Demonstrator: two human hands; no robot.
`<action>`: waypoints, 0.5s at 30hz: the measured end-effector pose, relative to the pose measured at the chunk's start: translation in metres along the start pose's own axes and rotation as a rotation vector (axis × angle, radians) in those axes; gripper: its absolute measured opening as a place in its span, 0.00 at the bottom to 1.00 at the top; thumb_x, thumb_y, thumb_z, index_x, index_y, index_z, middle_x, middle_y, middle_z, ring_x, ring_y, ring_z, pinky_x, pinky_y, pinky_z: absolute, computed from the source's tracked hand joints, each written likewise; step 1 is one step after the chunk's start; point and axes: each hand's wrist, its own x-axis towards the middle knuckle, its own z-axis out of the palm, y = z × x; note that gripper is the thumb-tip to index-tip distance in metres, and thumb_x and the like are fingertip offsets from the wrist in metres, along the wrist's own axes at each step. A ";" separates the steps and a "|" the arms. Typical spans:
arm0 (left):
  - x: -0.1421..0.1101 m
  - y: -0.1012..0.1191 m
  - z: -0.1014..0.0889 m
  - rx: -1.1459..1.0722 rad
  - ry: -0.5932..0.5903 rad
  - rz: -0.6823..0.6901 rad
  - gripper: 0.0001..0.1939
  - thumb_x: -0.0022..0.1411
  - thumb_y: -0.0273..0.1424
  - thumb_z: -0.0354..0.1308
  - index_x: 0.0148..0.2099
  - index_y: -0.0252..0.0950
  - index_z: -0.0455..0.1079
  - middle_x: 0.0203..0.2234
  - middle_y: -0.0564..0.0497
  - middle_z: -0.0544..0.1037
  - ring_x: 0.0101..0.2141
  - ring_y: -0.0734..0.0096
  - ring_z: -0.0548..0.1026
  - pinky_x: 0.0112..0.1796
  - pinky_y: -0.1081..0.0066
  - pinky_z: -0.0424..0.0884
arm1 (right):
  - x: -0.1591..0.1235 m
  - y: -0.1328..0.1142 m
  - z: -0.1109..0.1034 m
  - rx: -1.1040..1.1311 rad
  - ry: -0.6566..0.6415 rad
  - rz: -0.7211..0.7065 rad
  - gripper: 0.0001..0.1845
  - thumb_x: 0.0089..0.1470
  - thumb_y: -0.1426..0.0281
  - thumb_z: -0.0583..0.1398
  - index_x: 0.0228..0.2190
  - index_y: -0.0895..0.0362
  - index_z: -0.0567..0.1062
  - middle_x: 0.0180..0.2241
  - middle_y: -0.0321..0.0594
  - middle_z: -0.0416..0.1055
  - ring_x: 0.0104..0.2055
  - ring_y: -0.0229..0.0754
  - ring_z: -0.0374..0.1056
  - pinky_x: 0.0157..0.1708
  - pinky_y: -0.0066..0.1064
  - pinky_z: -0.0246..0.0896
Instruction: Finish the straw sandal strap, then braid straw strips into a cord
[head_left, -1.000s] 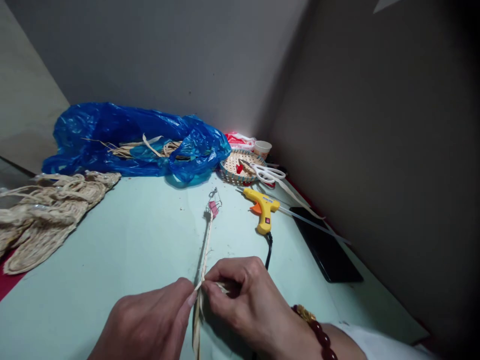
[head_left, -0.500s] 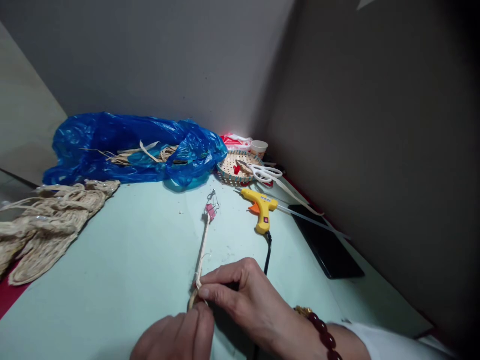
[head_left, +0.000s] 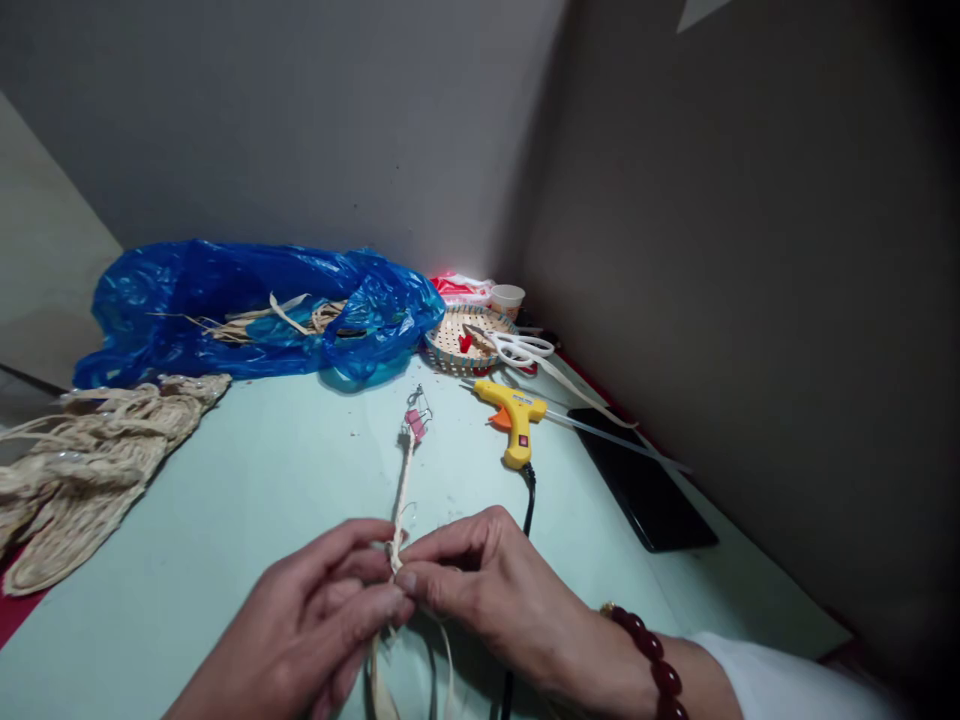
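Note:
A thin braid of pale straw strips (head_left: 403,485) lies on the light green table (head_left: 270,480), running away from me. A pink binder clip (head_left: 415,420) grips its far end. My left hand (head_left: 315,625) and my right hand (head_left: 487,590) meet at the braid's near end, both pinching the straw between thumb and fingers. Loose strip ends hang down below my fingers. A dark red bead bracelet (head_left: 649,665) is on my right wrist.
A yellow glue gun (head_left: 514,420) with a black cord lies right of the braid. Behind it are a small woven basket (head_left: 465,340), white scissors (head_left: 521,348), a paper cup (head_left: 508,298) and a black phone (head_left: 637,475). A blue plastic bag (head_left: 255,305) with straw and woven straw pieces (head_left: 82,465) lie left.
My left hand dropped back toward me, then came forward again to meet the right hand at the braid. The view has shifted slightly, so the table items sit a little lower and left.

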 end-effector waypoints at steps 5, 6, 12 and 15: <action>0.009 -0.010 0.000 -0.151 -0.257 -0.209 0.14 0.52 0.39 0.66 0.36 0.36 0.69 0.20 0.59 0.64 0.19 0.81 0.54 0.20 0.78 0.46 | -0.001 0.006 -0.004 -0.147 -0.027 -0.028 0.13 0.54 0.71 0.57 0.23 0.63 0.78 0.22 0.36 0.69 0.26 0.34 0.59 0.30 0.26 0.55; 0.009 -0.011 -0.002 -0.117 -0.275 -0.220 0.14 0.55 0.40 0.64 0.38 0.37 0.69 0.21 0.60 0.63 0.19 0.80 0.52 0.20 0.77 0.43 | -0.001 0.007 -0.005 -0.220 -0.010 -0.024 0.13 0.54 0.73 0.57 0.23 0.63 0.78 0.22 0.36 0.68 0.25 0.34 0.58 0.28 0.25 0.54; 0.005 -0.009 -0.010 0.184 -0.290 -0.091 0.16 0.64 0.46 0.51 0.37 0.39 0.69 0.23 0.58 0.64 0.25 0.73 0.60 0.26 0.75 0.57 | -0.009 0.005 -0.005 -0.623 0.016 -0.053 0.13 0.59 0.72 0.54 0.27 0.60 0.77 0.24 0.35 0.71 0.24 0.32 0.59 0.25 0.22 0.52; 0.004 -0.006 -0.007 0.408 -0.216 0.042 0.17 0.65 0.46 0.47 0.35 0.41 0.69 0.28 0.55 0.73 0.31 0.67 0.70 0.34 0.72 0.63 | -0.011 0.001 -0.002 -0.782 0.032 -0.091 0.13 0.60 0.72 0.54 0.28 0.58 0.76 0.23 0.34 0.71 0.24 0.32 0.60 0.26 0.23 0.53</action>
